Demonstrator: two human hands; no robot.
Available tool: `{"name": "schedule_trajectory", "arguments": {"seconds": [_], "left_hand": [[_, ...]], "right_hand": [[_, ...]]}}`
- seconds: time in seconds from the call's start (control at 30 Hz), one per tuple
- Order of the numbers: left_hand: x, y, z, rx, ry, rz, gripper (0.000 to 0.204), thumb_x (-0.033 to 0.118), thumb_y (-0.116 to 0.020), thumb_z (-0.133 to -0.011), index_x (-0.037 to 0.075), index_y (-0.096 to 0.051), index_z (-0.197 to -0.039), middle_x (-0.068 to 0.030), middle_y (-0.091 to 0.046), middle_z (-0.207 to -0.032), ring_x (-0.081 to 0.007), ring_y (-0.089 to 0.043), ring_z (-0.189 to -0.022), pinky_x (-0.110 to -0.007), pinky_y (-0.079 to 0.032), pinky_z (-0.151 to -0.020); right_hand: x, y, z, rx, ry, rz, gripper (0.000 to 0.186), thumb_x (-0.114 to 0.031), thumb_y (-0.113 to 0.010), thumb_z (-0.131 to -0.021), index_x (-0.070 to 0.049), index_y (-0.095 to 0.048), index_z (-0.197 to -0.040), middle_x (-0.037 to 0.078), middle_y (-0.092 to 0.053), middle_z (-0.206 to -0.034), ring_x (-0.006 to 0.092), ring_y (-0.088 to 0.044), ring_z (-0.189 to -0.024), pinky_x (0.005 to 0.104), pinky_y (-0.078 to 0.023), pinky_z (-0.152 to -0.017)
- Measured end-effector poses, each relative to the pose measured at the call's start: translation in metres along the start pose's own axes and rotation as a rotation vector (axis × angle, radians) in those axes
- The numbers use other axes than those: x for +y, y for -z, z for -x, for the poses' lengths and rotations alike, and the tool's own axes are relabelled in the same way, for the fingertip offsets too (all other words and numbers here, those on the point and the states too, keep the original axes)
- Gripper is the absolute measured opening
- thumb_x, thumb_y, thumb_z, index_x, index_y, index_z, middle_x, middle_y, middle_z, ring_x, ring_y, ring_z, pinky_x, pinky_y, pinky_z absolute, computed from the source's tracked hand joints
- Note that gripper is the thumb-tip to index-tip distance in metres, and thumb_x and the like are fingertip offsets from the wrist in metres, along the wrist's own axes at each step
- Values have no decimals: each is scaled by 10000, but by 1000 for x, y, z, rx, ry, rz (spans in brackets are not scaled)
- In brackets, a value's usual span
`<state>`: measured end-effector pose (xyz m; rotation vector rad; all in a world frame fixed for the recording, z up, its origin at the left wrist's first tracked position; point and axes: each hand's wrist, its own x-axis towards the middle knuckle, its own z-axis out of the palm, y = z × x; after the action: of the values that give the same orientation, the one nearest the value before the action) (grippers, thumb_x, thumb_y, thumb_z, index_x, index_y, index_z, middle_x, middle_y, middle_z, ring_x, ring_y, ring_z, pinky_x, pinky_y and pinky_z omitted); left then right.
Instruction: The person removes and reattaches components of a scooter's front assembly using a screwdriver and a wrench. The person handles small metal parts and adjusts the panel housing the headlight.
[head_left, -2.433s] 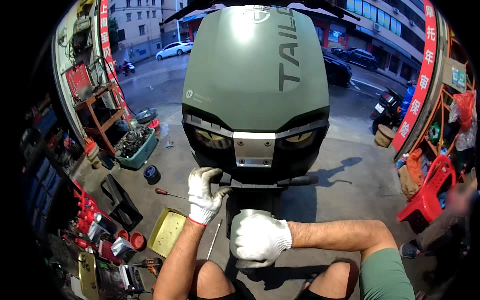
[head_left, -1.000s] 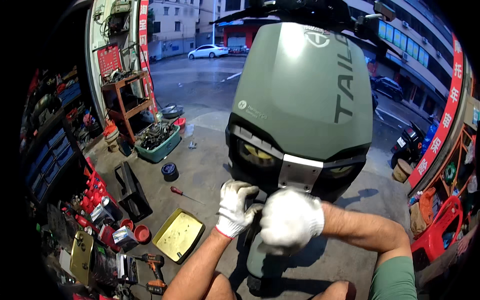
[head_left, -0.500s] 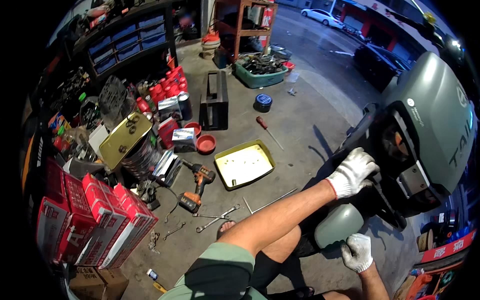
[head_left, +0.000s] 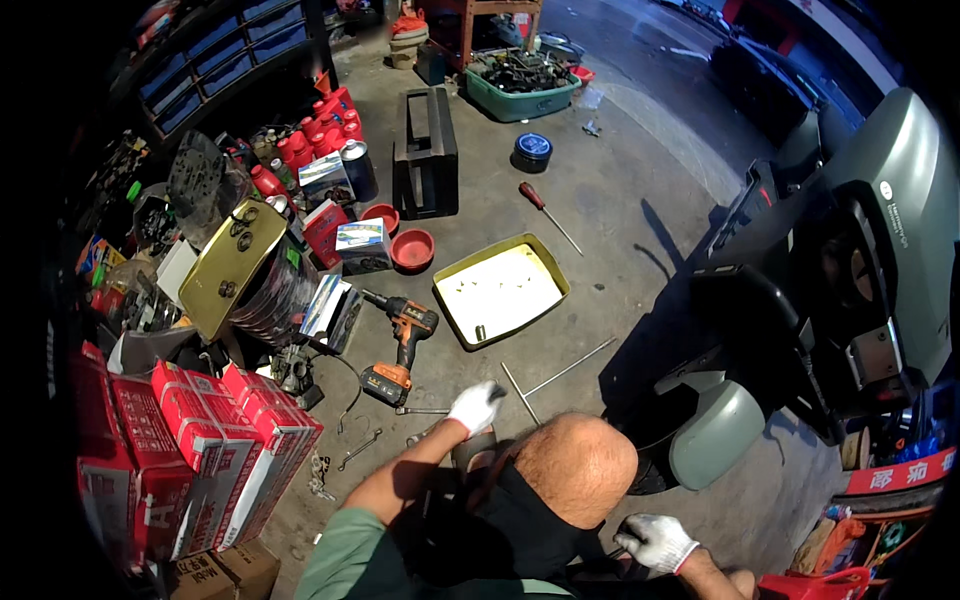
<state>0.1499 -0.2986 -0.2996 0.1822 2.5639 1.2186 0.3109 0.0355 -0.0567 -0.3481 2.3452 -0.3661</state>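
Observation:
My left hand (head_left: 476, 408) is low over the floor, in a white glove with darkened fingertips, beside the combination wrenches (head_left: 425, 411) and the orange cordless drill (head_left: 408, 350); its fingers are bunched, their contents unclear. A T-handle wrench (head_left: 566, 368) lies just beyond it. My right hand (head_left: 652, 542), also gloved, is by my leg with curled fingers; what they hold, if anything, is hidden. My raised knee (head_left: 570, 465) sits between both hands. To the right stands the green scooter front (head_left: 905, 210) with its lower green panel (head_left: 715, 435).
Around me are a yellow tray (head_left: 500, 331), red screwdriver (head_left: 532, 197), blue tin (head_left: 531, 152), black plastic frame (head_left: 443, 170), red bowls (head_left: 411, 250), red cartons (head_left: 205, 415), red bottles and a green tub (head_left: 518, 106) of parts. The street runs beyond the threshold at top right.
The view has swung left and down from the scooter to the floor. My left hand has left the scooter's front and moved down toward the wrenches; my right hand has moved down beside my leg.

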Motion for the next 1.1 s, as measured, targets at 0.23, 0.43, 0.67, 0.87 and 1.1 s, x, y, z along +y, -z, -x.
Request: {"name": "schedule_trajectory", "arguments": {"seconds": [0.23,0.43,0.67,0.87,1.1], "left_hand": [[-80,-46,75,49,221,184,274,89,-582,-877,-6,-602,-1133,-152,-680,-1034,-259,-660,-943,-350,-512,-834],[-112,-61,50,187,298,434,218,178,-583,-893,58,-638,-1066,-165,-665,-1016,-315,-638,-964,-388,-498,-847],[-87,-20,10,219,352,352,209,91,-551,-927,14,-622,-1108,-111,-686,-990,-174,-657,-842,-304,-524,-759],[-54,5,-29,514,67,5,183,173,-599,-886,41,-623,-1009,-171,-645,-944,-364,-624,-883,-427,-496,-785],[-26,46,-129,328,-17,-592,224,209,-615,-824,73,-619,-1003,-120,-616,-927,-298,-597,-901,-426,-454,-801]], "right_hand": [[-2,-35,-42,-197,0,16,331,-377,-535,-907,-81,-635,-1015,156,-671,-976,360,-631,-925,448,-505,-818],[-6,-47,-77,-136,68,-37,324,-350,-544,-896,-48,-611,-992,195,-662,-923,389,-635,-852,482,-513,-750],[21,-113,-125,159,148,-252,302,-305,-580,-829,-118,-630,-1061,207,-665,-877,432,-624,-788,526,-504,-676],[2,-108,-147,109,47,-404,348,-374,-532,-851,-105,-614,-1056,220,-657,-963,431,-606,-895,533,-482,-753],[15,-134,-145,115,-36,-398,320,-360,-536,-876,-72,-601,-1001,235,-649,-965,437,-598,-929,538,-471,-770]]}}
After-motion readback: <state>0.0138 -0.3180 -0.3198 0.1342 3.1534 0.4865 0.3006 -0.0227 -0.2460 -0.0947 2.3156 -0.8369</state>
